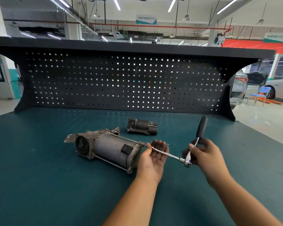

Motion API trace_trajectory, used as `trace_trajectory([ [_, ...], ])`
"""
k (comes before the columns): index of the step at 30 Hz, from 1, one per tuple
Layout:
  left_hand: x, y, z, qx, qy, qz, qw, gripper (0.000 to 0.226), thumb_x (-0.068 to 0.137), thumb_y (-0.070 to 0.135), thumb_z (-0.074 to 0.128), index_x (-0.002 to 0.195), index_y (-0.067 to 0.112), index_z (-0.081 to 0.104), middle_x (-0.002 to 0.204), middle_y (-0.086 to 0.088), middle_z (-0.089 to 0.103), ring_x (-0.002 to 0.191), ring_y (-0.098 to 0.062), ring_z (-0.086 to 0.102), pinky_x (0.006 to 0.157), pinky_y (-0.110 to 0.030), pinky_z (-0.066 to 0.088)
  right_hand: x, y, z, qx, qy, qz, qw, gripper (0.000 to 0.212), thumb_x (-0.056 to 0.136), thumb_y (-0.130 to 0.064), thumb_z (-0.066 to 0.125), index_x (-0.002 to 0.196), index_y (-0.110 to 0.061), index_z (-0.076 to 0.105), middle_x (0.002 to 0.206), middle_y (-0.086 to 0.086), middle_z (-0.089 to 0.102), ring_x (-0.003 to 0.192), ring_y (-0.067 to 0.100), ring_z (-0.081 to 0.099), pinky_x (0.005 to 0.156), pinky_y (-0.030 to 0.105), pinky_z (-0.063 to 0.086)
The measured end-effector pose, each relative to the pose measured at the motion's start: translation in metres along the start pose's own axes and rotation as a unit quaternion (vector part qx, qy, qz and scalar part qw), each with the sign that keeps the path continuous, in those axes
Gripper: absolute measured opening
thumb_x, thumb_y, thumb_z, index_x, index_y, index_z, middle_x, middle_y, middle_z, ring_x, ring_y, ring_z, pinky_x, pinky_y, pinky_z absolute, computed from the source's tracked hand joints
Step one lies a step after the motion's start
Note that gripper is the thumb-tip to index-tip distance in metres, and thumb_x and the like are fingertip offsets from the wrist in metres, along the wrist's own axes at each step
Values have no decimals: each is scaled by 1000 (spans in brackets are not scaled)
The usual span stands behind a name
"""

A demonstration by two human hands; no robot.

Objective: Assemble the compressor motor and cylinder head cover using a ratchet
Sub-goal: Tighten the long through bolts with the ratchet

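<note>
On the green table (39,160), the compressor motor (108,149) is shown lying on its side, its round end plate turned toward the left and its flanged end toward the hands. A smaller dark component (142,126) is seen behind it, well apart, nearer the black pegboard (121,79) at the table's far edge. A chrome extension bar (170,154) is run from the motor's flanged end to the head of the ratchet (197,141). The bar's far tip is met at the flange, though the fastener itself is too small to be made out. The left grip (153,155) is held palm up with the fingers nearly straight and apart — the bar is laid across them and cradled, not clasped. The right grip (203,152) is closed around the ratchet just above its head, fingers curled on the shank. The black handle is raised up and away from the person, and is blurred. Both forearms are seen bare, entering from the lower edge.
</note>
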State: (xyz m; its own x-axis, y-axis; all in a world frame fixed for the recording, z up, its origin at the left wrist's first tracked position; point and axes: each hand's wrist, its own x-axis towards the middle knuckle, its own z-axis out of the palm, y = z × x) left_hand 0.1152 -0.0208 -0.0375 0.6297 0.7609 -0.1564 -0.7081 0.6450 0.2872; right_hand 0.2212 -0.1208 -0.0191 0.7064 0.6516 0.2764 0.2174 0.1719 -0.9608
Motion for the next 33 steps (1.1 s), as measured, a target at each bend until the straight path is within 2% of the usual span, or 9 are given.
trace_trajectory([
  [3,0,-2,-1,9,18,9,1000,32,98,23,47,79,-1,58,59,-11,68,53,-19,69,49,-33,58,10,1,-6,103,-47,170,979,10,95,-1,52,85,3,53,63,12,69,48,15,66,46,27,55],
  [5,0,-5,1,31,33,18,999,30,97,22,49,76,2,56,54,-8,65,49,-17,67,48,-32,58,-3,7,-5,-83,-36,-39,995,11,92,-1,55,85,-8,51,73,3,72,58,7,67,56,19,51],
  [10,2,-2,3,30,31,25,999,30,96,22,50,74,2,55,52,-7,64,47,-16,66,44,-27,55,-24,21,-3,-324,-61,-511,794,5,97,-20,47,95,-16,50,74,-3,66,71,12,55,62,14,42],
  [13,2,-1,0,12,18,15,1000,34,98,24,46,78,-1,59,59,-11,68,53,-19,69,47,-30,57,-13,9,4,-121,5,-182,976,6,93,-7,56,95,-8,51,67,-4,69,60,11,63,58,15,49],
  [16,0,-3,-2,15,17,12,1000,35,100,22,42,83,-3,61,65,-13,70,56,-21,70,50,-32,58,6,4,-1,166,-31,180,969,13,97,-5,47,95,8,48,66,19,66,52,27,67,51,33,57],
  [20,1,-4,-1,43,39,22,998,29,97,19,48,78,1,57,56,-9,67,50,-18,68,48,-31,57,-8,23,-5,-133,-22,-130,982,13,94,-5,55,86,-14,47,74,-8,72,70,16,68,70,24,53],
  [24,4,-1,2,33,33,27,999,30,98,21,48,75,2,56,54,-9,66,48,-16,67,46,-28,56,-21,23,-7,-311,-57,-488,814,8,93,-14,51,97,-21,51,83,-6,69,69,12,65,65,18,48],
  [30,4,0,-3,16,4,12,1000,36,101,22,39,85,-2,61,67,-12,71,58,-20,70,52,-33,59,1,2,6,61,11,97,993,11,96,-10,53,106,-7,50,68,7,72,59,25,65,58,32,56],
  [33,4,-2,-4,23,14,21,999,32,99,21,43,82,0,60,63,-11,69,56,-19,70,51,-33,58,-1,0,6,-11,-12,21,1000,7,94,-8,55,100,-12,51,71,5,72,62,20,67,59,30,55],
])
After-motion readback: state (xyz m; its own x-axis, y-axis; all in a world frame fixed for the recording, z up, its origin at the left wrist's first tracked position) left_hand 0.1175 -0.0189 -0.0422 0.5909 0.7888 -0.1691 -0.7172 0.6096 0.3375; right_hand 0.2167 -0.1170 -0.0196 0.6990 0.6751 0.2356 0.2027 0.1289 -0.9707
